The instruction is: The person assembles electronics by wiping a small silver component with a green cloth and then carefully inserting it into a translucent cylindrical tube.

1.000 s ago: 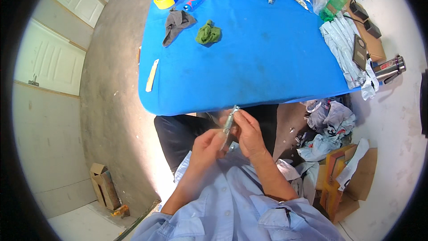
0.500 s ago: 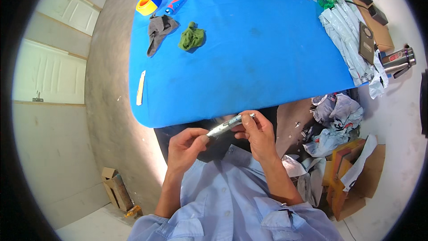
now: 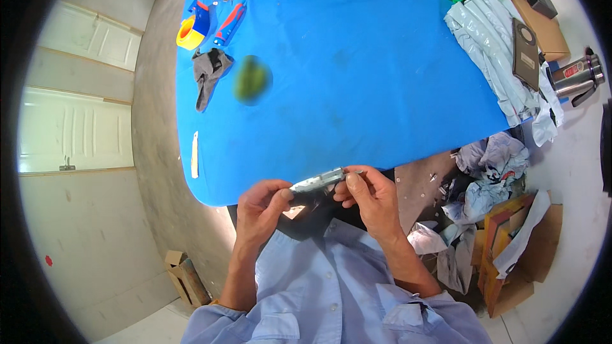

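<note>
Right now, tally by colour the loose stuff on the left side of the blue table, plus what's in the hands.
Yellow: 1, tape roll
Red-and-blue: 1, tool
Grey: 1, rag
Green: 1, blurred lump
White: 1, strip
Silver: 1, metal part, held by left hand and right hand
Total: 6
</note>
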A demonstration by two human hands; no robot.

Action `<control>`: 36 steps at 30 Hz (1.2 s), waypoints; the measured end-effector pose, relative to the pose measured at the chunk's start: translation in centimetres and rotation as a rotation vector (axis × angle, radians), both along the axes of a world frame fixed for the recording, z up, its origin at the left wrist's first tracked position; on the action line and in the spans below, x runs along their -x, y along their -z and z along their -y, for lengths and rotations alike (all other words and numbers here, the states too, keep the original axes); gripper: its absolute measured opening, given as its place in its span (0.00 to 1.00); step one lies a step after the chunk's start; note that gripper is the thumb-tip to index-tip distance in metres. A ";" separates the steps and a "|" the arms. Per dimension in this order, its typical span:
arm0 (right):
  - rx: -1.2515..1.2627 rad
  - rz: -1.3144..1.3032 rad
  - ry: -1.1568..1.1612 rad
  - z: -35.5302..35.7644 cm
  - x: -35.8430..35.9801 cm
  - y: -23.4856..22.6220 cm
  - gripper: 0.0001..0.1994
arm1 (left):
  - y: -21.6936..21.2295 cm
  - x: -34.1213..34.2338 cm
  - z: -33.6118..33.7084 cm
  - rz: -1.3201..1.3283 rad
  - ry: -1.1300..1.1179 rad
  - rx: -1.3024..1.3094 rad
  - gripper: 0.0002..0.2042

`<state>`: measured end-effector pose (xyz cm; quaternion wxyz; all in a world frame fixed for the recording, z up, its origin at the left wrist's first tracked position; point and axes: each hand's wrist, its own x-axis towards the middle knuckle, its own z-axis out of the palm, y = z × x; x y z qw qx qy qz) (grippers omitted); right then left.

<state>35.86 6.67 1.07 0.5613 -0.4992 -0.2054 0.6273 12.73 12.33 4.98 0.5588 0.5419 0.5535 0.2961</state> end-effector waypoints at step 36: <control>-0.156 0.498 0.080 -1.8 6.5 -0.1 0.21 | 3.4 -3.1 3.8 0.248 -0.151 -0.032 0.07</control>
